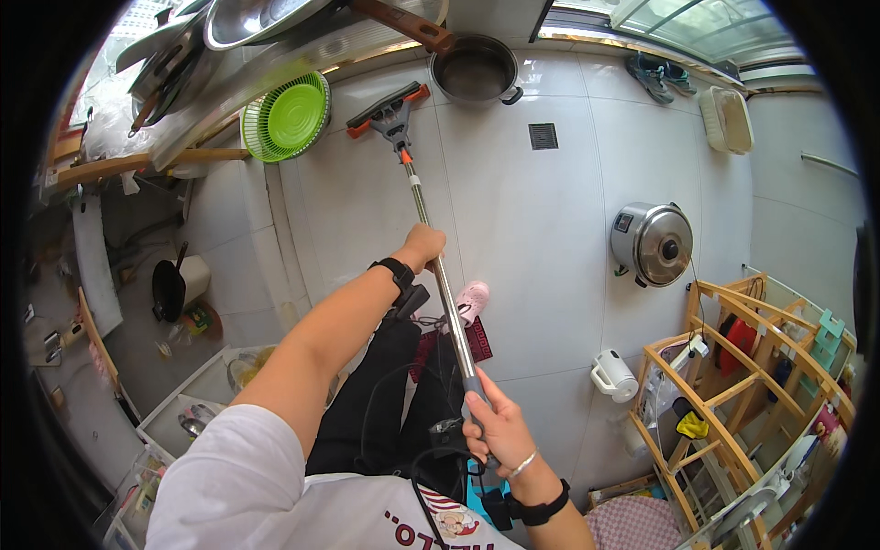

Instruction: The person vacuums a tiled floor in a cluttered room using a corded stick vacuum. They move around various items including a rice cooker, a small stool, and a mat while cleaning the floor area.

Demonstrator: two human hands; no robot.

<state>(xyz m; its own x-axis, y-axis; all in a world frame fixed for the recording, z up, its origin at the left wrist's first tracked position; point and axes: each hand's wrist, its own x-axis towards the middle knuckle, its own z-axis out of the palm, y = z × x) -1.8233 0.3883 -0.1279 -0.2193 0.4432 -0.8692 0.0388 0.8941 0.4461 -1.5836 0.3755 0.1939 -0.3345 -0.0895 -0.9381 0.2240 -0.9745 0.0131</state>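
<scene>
My left hand (423, 246) is closed around the middle of the metal pole of a floor mop (421, 199). Lower down, my right hand (496, 421) grips the grey end of the same pole. The mop's grey and orange head (390, 113) lies on the tiled floor at the upper left, beside a green plastic basket (292, 120). A dark pan (474, 69) with a brown handle is just right of the head. My pink clog (473, 301) shows beside the pole, by a dark red patterned mat (480, 338).
To the right a lidded electric cooker (652, 244) and a white electric kettle (614, 376) stand on the floor near a wooden rack (715, 405). A floor drain (543, 136), sneakers (650, 77) and a cream plastic tub (726, 120) lie farther off. A counter edge (227, 113) borders the left.
</scene>
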